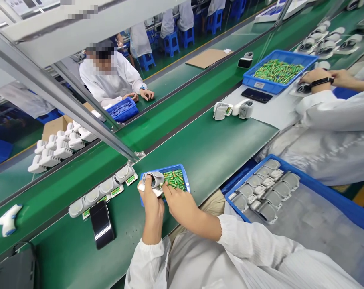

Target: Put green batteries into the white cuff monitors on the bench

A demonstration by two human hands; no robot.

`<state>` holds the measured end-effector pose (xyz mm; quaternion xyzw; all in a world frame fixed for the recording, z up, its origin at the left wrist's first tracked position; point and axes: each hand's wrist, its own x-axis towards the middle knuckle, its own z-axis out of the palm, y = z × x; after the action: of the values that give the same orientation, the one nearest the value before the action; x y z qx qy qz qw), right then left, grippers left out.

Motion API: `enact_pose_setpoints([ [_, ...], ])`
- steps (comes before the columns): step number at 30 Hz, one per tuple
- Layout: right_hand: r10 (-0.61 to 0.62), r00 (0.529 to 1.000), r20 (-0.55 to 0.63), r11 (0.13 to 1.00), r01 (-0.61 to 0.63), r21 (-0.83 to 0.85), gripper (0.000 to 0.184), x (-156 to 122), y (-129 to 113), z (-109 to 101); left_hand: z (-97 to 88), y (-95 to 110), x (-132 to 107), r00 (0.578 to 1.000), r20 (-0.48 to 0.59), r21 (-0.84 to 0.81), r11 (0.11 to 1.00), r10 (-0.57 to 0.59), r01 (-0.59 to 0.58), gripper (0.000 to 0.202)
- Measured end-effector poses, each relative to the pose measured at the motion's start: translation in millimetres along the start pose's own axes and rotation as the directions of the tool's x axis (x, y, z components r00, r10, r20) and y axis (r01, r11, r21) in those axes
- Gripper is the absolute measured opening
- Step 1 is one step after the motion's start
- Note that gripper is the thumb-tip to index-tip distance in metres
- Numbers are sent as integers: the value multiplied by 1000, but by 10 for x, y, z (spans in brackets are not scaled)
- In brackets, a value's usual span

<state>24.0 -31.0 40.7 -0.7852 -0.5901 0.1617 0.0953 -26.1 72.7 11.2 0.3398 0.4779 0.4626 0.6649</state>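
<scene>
My left hand [152,206] is closed around a wrist blood pressure monitor with a grey curled cuff [156,178], held over a small blue tray [186,179]. Green batteries [175,179] fill the visible part of that tray. The fingertips of my right hand [182,204] come together at the monitor's right edge; whatever they pinch is too small to make out. Left of my hands stands a row of similar monitors [107,187], with green batteries showing in their open bodies. A black phone [102,225] lies in front of the row.
To my right, a blue crate [242,214] holds several cuffed monitors on plastic sheeting. A co-worker's hands [317,78] are busy beside a larger blue battery tray [251,82]. Across the green belt [170,127] sits another person. A metal post [79,108] slants down at left.
</scene>
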Motion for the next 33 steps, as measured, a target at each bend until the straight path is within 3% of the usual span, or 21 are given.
enact_pose_setpoints([
  [2,14,1000,-2,1000,-13,18,51,-21,49,-35,-9,32,18,999,17,45,998,42,-43,49],
  [4,46,999,-20,995,-44,88,44,-66,155,-72,-65,126,12,981,29,134,972,190,-193,49],
  [5,75,996,-46,983,-66,172,38,-99,229,-86,-105,189,-9,953,46,194,933,301,-304,48],
  [7,143,985,-101,884,-81,460,28,-187,411,-100,-180,316,-82,843,146,305,787,518,-537,46],
  [8,156,983,-101,767,-57,639,29,-240,511,-97,-200,362,-126,767,236,326,695,596,-641,47],
  [10,111,993,-33,382,-13,924,47,-364,714,-69,-181,371,-219,616,478,278,557,626,-783,53],
  [12,30,999,45,-31,-44,999,64,-513,903,-18,-91,243,-340,484,694,202,500,533,-842,58],
  [13,16,997,75,-179,-71,981,68,-600,990,18,-36,135,-418,432,770,173,498,470,-850,58],
  [14,29,994,101,-280,-89,956,71,-696,1073,62,17,10,-505,394,823,153,509,408,-847,57],
  [16,109,983,146,-371,-96,924,70,-922,1244,184,95,-247,-676,359,898,165,562,255,-811,57],
  [18,251,950,185,-381,-79,921,68,-1186,1455,363,138,-462,-793,340,938,230,624,61,-746,65],
  [20,464,856,230,-346,-64,936,65,-1481,1725,597,172,-623,-836,293,941,328,657,-168,-679,70],
  [21,587,771,247,-306,-71,949,63,-1635,1876,729,200,-699,-835,252,932,363,664,-260,-653,68],
  [23,814,538,218,-166,-144,976,56,-1944,2179,1004,314,-888,-820,148,906,396,673,-395,-624,52],
  [25,948,301,100,-8,-291,957,50,-2221,2434,1271,530,-1183,-829,24,883,370,665,-468,-648,32],
  [26,973,226,48,40,-372,928,50,-2333,2532,1392,674,-1378,-854,-37,874,332,652,-484,-682,25],
  [27,982,188,25,62,-444,894,50,-2420,2607,1502,832,-1600,-896,-95,860,276,613,-502,-740,24],
  [28,983,179,32,63,-502,862,50,-2478,2661,1598,998,-1839,-954,-126,839,211,530,-530,-821,26],
  [31,968,226,111,44,-586,809,46,-2499,2735,1799,1448,-2533,-1182,-156,796,152,443,-585,-883,29],
  [33,962,239,135,37,-601,799,39,-2448,2750,1871,1647,-2881,-1318,-183,751,101,385,-635,-918,31],
])
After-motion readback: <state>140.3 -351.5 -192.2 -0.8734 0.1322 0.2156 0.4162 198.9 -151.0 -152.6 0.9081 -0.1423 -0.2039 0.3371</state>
